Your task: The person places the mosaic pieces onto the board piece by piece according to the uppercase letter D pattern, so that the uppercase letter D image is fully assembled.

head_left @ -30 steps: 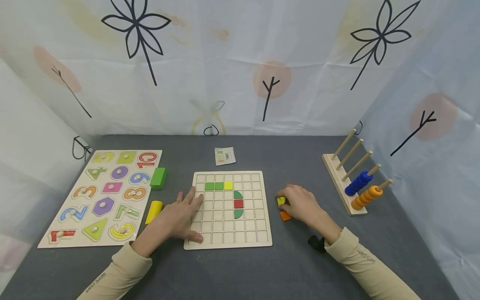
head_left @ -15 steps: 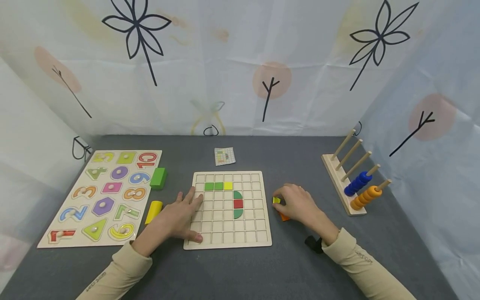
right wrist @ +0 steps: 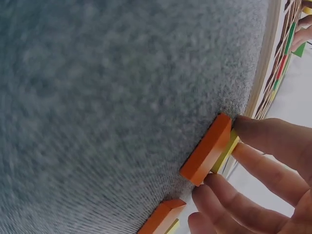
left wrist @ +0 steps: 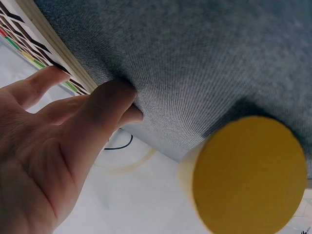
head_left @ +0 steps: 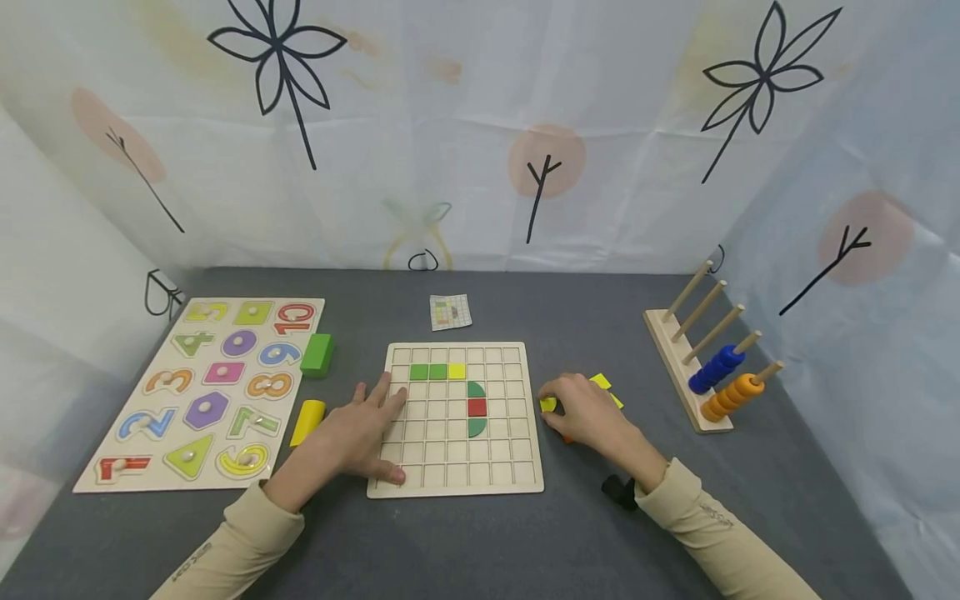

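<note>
My left hand (head_left: pixel 348 437) rests with spread fingers on the left edge of the wooden grid board (head_left: pixel 442 487), the thumb at its lower left corner. On the board are green squares (head_left: pixel 429 372), a yellow square (head_left: pixel 457 372), a red square (head_left: pixel 477 407) and two green half-rounds (head_left: pixel 476 427). Just right of the board, my right hand (head_left: pixel 588 412) pinches a yellow tile (head_left: pixel 548 404) between thumb and fingers. Close by that tile is an orange tile (right wrist: pixel 207 148), with a second orange tile (right wrist: pixel 161 218) farther off. Other yellow tiles (head_left: pixel 602 382) lie behind the right hand.
A number-and-shape puzzle board (head_left: pixel 142 387) lies at left, with a green block (head_left: pixel 317 356) and a yellow cylinder (head_left: pixel 307 422) beside it. A small pattern card (head_left: pixel 450 312) lies behind the grid. A peg stand (head_left: pixel 686 371) with blue and orange rings stands at right.
My right hand has moved a little left with the yellow tile, closer to the grid board. Yellow tiles behind that hand have come into view. The left hand has stayed in place.
</note>
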Demonstrator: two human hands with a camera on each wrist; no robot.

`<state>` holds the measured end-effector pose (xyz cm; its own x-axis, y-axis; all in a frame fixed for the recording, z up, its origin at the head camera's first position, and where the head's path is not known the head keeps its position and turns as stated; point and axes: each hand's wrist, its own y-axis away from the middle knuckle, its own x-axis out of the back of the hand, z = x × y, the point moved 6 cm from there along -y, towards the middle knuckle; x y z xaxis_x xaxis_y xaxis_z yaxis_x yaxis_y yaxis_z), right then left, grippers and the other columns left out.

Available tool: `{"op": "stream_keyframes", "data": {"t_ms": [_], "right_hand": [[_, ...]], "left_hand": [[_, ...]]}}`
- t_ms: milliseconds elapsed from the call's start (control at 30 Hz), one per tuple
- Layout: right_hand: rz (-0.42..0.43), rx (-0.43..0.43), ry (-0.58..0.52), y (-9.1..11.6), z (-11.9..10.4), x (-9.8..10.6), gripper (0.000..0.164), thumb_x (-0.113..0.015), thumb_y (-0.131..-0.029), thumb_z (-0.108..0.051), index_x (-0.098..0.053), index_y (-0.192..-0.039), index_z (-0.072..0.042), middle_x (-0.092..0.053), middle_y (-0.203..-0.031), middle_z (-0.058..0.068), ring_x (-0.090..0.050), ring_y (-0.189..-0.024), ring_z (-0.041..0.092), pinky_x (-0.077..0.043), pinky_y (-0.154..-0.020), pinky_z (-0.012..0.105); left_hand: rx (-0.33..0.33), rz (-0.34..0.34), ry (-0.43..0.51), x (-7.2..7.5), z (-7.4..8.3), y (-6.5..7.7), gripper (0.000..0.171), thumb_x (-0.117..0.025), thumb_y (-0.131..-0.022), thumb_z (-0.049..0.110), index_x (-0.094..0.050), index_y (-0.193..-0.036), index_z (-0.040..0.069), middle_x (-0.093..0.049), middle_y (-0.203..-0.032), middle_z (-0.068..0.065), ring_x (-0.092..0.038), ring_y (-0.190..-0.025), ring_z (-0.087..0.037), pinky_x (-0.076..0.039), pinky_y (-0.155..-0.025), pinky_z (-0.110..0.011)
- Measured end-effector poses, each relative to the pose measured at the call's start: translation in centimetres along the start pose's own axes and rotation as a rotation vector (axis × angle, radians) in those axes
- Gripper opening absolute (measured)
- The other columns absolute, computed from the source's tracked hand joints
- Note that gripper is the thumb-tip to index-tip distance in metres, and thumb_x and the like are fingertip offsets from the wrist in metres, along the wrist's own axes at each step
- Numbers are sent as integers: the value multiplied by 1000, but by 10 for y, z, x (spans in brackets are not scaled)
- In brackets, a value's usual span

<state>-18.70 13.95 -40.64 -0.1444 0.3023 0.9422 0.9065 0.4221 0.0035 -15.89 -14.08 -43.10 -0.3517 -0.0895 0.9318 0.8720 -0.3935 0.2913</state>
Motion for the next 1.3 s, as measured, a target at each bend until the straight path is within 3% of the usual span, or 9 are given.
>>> {"op": "stream_keyframes", "data": {"t_ms": [367,767,1033,1300], "right_hand": [[17,-8,-43,0,-2,1,21,-78,-85,-5,-79,-106,-1,-74,-99,13,-53,-72,13,-42,-58,23],[17,11,-68,-7,-40,1,20,-79,-85,-14,-80,-103,-5,-72,-96,9,-50,-67,12,-39,-55,24],[-25,78,-96,-13,-69,-15,18,-79,-84,-15,-81,-101,-10,-71,-92,5,-52,-66,11,-39,-49,26],[-80,186,-89,-15,-95,-31,14,-78,-86,-18,-80,-98,-12,-72,-90,-1,-46,-65,5,-35,-50,20]], "left_hand": [[7,-8,2,1,0,-1,120,-93,-62,56,-39,-154,1,-25,-163,-35,-33,-139,-68,-46,-99,-74],[6,-7,-9,1,1,0,121,-93,-61,57,-39,-154,0,-25,-163,-35,-34,-139,-69,-47,-98,-72],[11,-10,-4,1,0,-1,121,-93,-61,56,-39,-154,1,-25,-164,-35,-33,-139,-69,-47,-98,-73],[13,-4,-5,0,1,-1,121,-94,-61,56,-40,-154,1,-26,-163,-35,-34,-139,-69,-47,-97,-73]]}}
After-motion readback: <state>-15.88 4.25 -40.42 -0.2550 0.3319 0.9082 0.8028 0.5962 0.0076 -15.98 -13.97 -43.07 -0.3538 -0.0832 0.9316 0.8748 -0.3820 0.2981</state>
